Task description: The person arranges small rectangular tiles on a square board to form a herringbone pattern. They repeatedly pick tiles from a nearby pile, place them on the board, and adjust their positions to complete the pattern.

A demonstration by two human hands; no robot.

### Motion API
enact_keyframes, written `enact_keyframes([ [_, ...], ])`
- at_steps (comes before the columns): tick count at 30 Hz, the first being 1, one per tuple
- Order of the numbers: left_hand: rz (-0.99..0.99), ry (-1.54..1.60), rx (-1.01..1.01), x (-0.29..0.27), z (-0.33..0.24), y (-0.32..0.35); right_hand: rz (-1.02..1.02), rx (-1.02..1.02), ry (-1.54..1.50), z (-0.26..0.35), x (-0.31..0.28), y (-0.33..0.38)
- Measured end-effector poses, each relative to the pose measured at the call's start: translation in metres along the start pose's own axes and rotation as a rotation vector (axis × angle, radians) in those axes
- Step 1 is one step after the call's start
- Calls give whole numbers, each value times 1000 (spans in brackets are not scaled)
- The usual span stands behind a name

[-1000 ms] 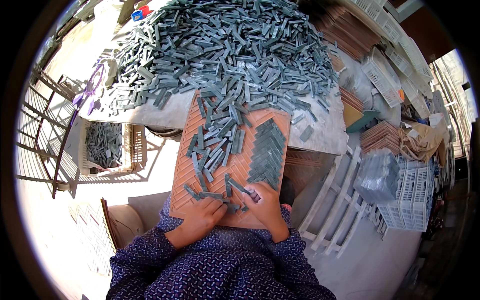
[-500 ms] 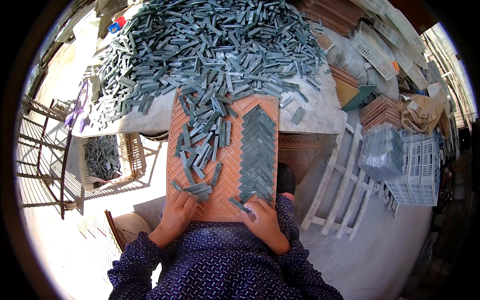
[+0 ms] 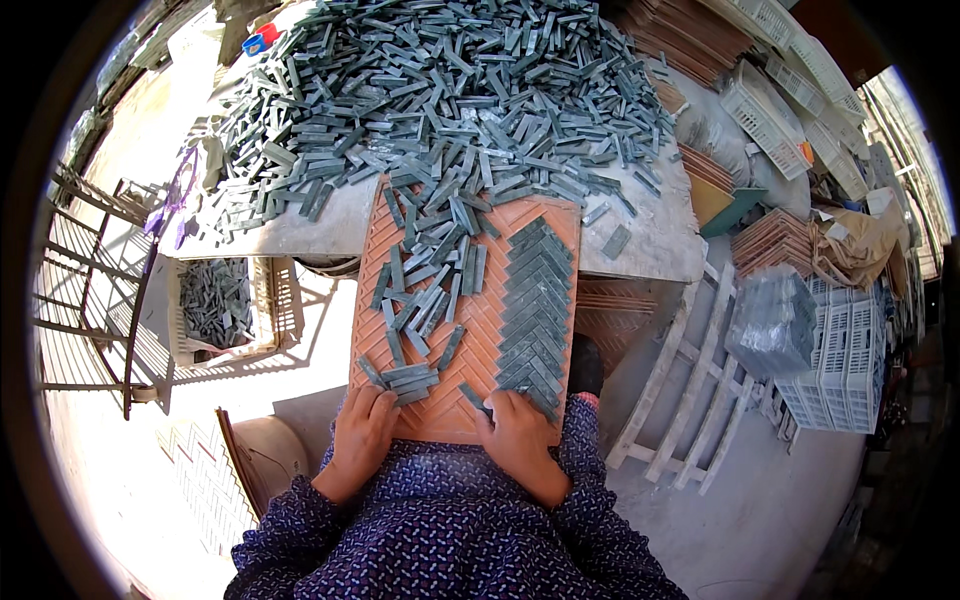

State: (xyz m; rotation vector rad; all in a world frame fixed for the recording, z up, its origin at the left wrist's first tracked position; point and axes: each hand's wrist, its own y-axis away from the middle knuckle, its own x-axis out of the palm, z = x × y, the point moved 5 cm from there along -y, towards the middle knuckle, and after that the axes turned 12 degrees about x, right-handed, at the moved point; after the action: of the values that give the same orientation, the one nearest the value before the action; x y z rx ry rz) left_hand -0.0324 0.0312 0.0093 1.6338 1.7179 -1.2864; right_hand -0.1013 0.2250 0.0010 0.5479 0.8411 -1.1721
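Right hand (image 3: 520,435) pinches one grey tile strip (image 3: 473,397) at the near edge of the orange ribbed mould board (image 3: 470,345); fingers closed on it. Left hand (image 3: 362,432) lies flat on the board's near-left corner, fingertips touching a small stack of loose strips (image 3: 405,378); not gripping anything. The board is rectangular, terracotta-coloured, grooved in a herringbone pattern. Its right side holds a column of strips already laid in herringbone (image 3: 530,310); loose strips scatter over its left and far half. Strips are slim, matte, slate-grey rectangles. Beyond the board, a big heap of the same strips (image 3: 440,90) covers the pale worktable (image 3: 655,235). Left, a white slotted crate (image 3: 270,310) holds more strips. Right, stacked white lattice crates (image 3: 845,360) and brown boards (image 3: 775,240).
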Motion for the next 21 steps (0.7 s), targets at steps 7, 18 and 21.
enact_keyframes([
  [7, -14, 188, -24, 6, -9, 3, 188, 101, -24, 0, -10, -16],
  [18, -43, 178, -75, 22, -16, -2, 156, 67, -234, -1, -17, -14],
  [21, -15, 225, -128, 22, -13, -6, 134, 24, -250, 2, -14, -13],
])
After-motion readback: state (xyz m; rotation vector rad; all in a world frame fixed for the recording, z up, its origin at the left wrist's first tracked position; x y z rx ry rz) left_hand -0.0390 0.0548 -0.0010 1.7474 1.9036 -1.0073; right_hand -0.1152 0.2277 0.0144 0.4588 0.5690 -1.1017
